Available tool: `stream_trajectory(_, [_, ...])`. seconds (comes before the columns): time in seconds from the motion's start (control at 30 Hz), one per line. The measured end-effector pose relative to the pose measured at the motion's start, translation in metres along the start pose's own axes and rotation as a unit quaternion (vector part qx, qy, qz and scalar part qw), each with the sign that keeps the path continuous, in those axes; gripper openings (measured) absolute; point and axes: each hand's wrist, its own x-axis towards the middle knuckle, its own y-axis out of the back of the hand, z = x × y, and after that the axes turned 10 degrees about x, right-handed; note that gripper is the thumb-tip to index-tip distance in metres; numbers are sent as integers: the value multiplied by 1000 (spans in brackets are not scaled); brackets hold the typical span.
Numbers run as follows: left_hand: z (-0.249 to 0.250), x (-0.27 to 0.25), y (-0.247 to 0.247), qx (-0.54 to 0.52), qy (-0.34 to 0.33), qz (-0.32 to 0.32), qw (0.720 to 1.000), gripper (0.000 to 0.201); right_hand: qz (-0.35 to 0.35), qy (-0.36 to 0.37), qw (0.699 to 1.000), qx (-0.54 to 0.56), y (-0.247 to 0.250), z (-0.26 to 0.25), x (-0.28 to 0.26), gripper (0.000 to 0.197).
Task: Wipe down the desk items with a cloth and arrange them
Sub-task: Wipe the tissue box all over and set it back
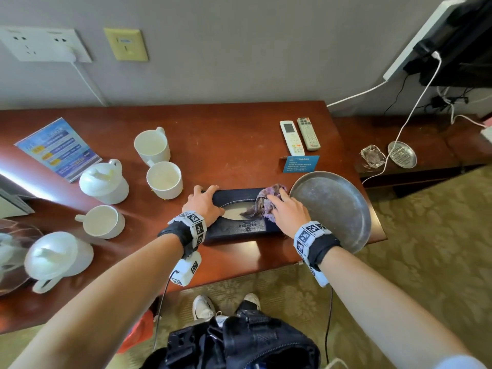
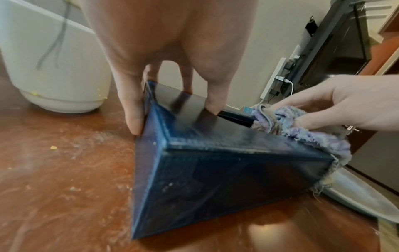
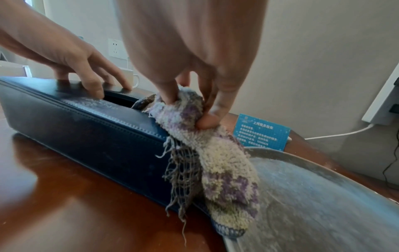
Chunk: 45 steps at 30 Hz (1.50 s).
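- My left hand [image 1: 203, 202] steadies the dark blue tissue box [image 1: 241, 230] at its left end: thumb down the end wall, fingers [image 3: 95, 85] spread and bent over the top beside the oval opening, so the hand clasps the box.
- My right hand [image 1: 288, 211] pinches a purple-and-cream cloth [image 1: 266, 202] between thumb and fingers and presses it on the right end of the box top; in the right wrist view a frayed tail of the cloth [image 3: 218, 163] hangs down the box's end.
- The tissue box lies flat near the front edge of the red-brown desk [image 1: 234, 131], long side toward me.
- A round metal tray [image 1: 335, 209] sits just right of the box, overhanging the desk corner.
- Left of the box: three open white cups [image 1: 163, 179] and two lidded cups [image 1: 103, 182], all well apart from it.
- Behind the box: a blue card [image 1: 300, 163] and two remote controls [image 1: 299, 135] side by side.
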Motion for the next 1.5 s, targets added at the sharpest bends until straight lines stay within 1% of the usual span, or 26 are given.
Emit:
stream_trajectory(0.03, [0,-1,0,-5,0,-1,1000,66,2,0,1000,-4,1,-1,0,49])
stream_trajectory(0.1, [-1,-1,1,-11,-3,-2,1000,65,14,-6,1000,20,6,-1,0,45])
stream_trajectory(0.17, [0,-2,4,-9,-8,4,1000,65,38,-19,996,78,13,2,-3,40])
stream_trajectory(0.23, [1,-1,11,-1,-14,16,1000,64,69,-46,985,152,25,6,-6,36])
stream_trajectory(0.33, [7,4,27,12,-16,39,999,64,115,-71,952,275,49,11,-7,32])
stream_trajectory(0.4, [13,7,39,14,-11,53,998,63,147,-60,925,346,69,12,-4,27])
stream_trajectory(0.5, [25,11,56,5,-2,67,998,63,186,-44,894,406,102,15,4,23])
stream_trajectory(0.6, [39,17,73,-1,-1,87,996,63,192,-45,860,470,128,19,16,20])
stream_trajectory(0.63, [44,19,78,-1,0,94,996,62,194,-43,852,483,133,22,21,23])
stream_trajectory(0.7, [55,25,91,-2,3,111,994,62,202,-38,839,504,143,30,32,36])
stream_trajectory(0.77, [64,32,102,-9,11,127,992,61,205,-35,832,514,151,39,44,49])
stream_trajectory(0.83, [72,41,113,-20,21,141,990,60,204,-30,828,522,158,50,57,53])
stream_trajectory(0.87, [77,47,119,-26,25,147,989,60,205,-24,825,527,162,55,63,50])
stream_trajectory(1.03, [108,80,143,-73,38,154,985,60,207,-25,810,548,191,86,88,19])
stream_trajectory(1.1, [123,98,151,-87,41,153,984,60,196,-33,802,563,198,103,98,19])
stream_trajectory(1.27, [164,146,166,-91,36,145,985,60,188,-48,804,561,196,144,126,20])
stream_trajectory(1.5, [216,207,175,-84,8,125,988,63,167,-77,793,581,181,175,157,19])
